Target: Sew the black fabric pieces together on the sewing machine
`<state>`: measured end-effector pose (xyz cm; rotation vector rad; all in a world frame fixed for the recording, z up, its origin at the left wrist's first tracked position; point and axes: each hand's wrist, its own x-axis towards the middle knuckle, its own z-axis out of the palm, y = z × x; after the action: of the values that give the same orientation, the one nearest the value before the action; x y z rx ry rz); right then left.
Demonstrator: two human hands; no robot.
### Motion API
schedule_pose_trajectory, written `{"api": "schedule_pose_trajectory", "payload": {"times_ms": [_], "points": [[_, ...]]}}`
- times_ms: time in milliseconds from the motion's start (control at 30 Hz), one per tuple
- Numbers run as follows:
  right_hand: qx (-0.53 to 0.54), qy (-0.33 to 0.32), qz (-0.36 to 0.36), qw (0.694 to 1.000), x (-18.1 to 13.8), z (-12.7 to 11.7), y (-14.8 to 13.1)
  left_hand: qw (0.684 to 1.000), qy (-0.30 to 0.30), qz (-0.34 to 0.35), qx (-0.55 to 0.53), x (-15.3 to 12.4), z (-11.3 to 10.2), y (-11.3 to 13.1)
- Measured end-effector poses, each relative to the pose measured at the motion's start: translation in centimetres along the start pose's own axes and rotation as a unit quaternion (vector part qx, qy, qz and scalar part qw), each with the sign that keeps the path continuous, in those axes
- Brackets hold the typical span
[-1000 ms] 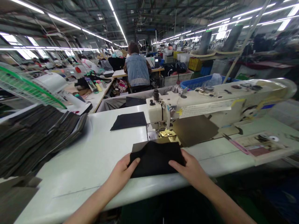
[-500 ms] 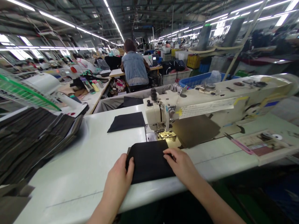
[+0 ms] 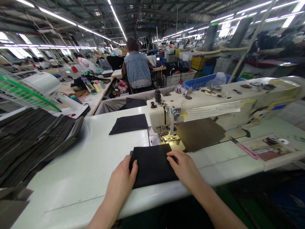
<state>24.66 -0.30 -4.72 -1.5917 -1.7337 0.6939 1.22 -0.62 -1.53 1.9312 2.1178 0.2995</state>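
Note:
A black fabric piece point(image 3: 152, 165) lies flat at the front of the pale sewing table point(image 3: 100, 168). My left hand point(image 3: 125, 173) grips its left edge, thumb on top and the other fingers partly hidden beneath. At its right edge my right hand point(image 3: 179, 162) pinches the cloth between thumb and fingers. The far edge of the piece lies just in front of the needle area of a cream sewing machine point(image 3: 190, 98), whose gold-coloured plate point(image 3: 171, 138) is lit. Another black fabric piece point(image 3: 130, 123) rests on the table, left of the machine head.
Stacked dark fabric pieces point(image 3: 35, 140) fill the table's left side, near a white and green fan point(image 3: 45, 84). Pink-handled snips point(image 3: 245, 149) lie beside a parts tray point(image 3: 274, 148) at right. Beyond sits a co-worker in a denim vest point(image 3: 137, 70).
The far edge of the held black piece has shifted slightly and looks straighter at its left corner. Both hands keep their hold almost in place. The camera view has moved a little.

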Motion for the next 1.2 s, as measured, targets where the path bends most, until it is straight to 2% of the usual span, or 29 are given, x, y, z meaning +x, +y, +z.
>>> {"api": "schedule_pose_trajectory", "payload": {"times_ms": [167,433,833,1067,1133,1200], "points": [[-0.083,-0.018,-0.035,0.996,-0.5,-0.3,0.1,0.999,0.015,-0.027,-0.043,0.4,-0.7,-0.2],[-0.139,0.014,-0.090,0.986,-1.1,0.3,1.6,0.998,0.014,-0.054,-0.038,0.7,-0.7,-0.8],[-0.120,0.030,-0.101,0.987,-1.0,0.4,2.2,0.999,0.001,-0.043,-0.026,0.7,-1.1,-0.6],[-0.145,0.028,-0.105,0.983,-1.3,0.6,2.2,0.999,-0.010,-0.040,0.013,0.4,-0.8,-0.2],[-0.165,0.041,-0.124,0.978,-1.3,0.5,2.1,0.999,-0.005,-0.046,0.029,0.2,-0.8,-0.3],[-0.175,0.061,-0.174,0.967,-1.0,0.5,1.9,0.998,0.023,0.005,0.058,0.2,-0.9,-0.6]]}}
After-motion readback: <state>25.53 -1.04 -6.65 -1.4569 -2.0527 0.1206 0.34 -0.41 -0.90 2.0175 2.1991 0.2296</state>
